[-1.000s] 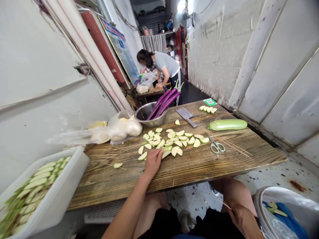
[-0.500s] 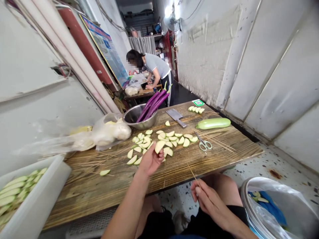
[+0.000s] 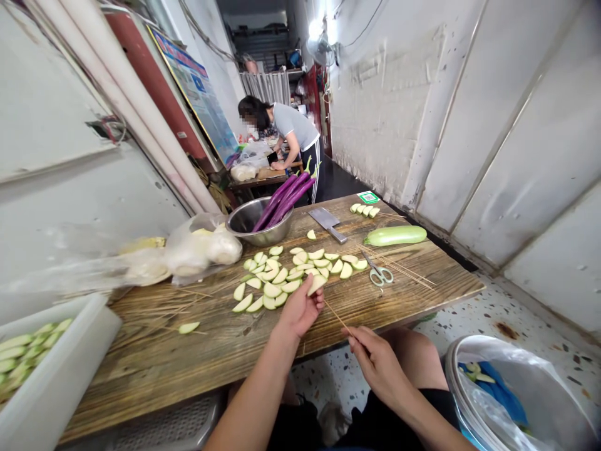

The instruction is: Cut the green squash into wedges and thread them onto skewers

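Observation:
Between the thumb and fingers of my left hand (image 3: 300, 311) is a pale green-edged zucchini slice (image 3: 317, 284). My right hand (image 3: 375, 354) pinches a thin bamboo skewer (image 3: 336, 314) near its lower end. The skewer's tip points up and left, close to the fingers of my left hand; whether it touches the slice I cannot tell. Behind my left hand, many loose zucchini slices (image 3: 272, 290) lie spread on the wooden table (image 3: 197, 369). Scissors (image 3: 379, 274) with pale green handles lie to their right, beside several loose skewers (image 3: 404, 269).
A cleaver (image 3: 327, 223), a whole zucchini (image 3: 395, 235) and skewered slices (image 3: 365, 210) lie farther back. Eggplants (image 3: 286, 202) stick out of a steel bowl (image 3: 235, 225). A white bin (image 3: 89, 344) of slices stands left, a lined bucket (image 3: 544, 401) right. Another person (image 3: 295, 128) bends over a table behind.
My left hand has picked up a slice from the pile and moved right with it. My right hand has risen from beside my leg, bringing the skewer to the slice.

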`<state>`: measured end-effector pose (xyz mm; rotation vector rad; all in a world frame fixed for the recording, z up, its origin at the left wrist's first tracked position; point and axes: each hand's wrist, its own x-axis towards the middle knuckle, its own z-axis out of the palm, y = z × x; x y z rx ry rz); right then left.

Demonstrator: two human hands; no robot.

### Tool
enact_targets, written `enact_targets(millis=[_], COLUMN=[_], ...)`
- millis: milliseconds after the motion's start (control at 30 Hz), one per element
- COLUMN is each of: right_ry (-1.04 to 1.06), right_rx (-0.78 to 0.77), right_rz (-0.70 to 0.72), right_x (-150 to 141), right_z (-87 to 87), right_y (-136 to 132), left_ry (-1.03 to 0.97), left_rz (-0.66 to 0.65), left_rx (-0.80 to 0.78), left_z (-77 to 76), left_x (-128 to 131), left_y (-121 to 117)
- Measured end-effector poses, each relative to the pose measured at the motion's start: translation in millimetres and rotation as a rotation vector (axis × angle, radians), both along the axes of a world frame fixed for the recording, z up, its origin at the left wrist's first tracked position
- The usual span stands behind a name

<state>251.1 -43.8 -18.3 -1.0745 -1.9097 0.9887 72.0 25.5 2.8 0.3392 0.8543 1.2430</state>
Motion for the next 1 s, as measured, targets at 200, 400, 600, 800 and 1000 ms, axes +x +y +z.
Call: enact_targets(millis=[200, 400, 600, 800, 1000], right_ry=[-0.007, -0.002, 0.111, 0.077, 0.106], right_rx=[-0.121, -0.173, -0.235, -0.079, -0.031], right_rz=[0.025, -0.019, 0.014, -0.078, -0.14], right_x=[-2.2, -1.0, -0.8, 0.4, 0.8], right_z=[0.2, 10.1, 8.5, 7.2, 7.1], right_y=[-0.1, -2.6, -4.5, -4.3, -1.1], left_ry=[-0.099, -0.006, -0.003, -0.037, -0.016], left_rz=[0.017, 0.077, 0.082, 0.096, 0.143], left_rx=[-0.06, -0.098, -0.125, -0.128, -0.157], left_z=[5.3, 5.5, 8.7, 8.3, 7.4], left_x=[10.1, 8.8, 12.8, 15.5, 16.4], left_y=[4.1, 4.2, 3.0, 1.7, 1.9])
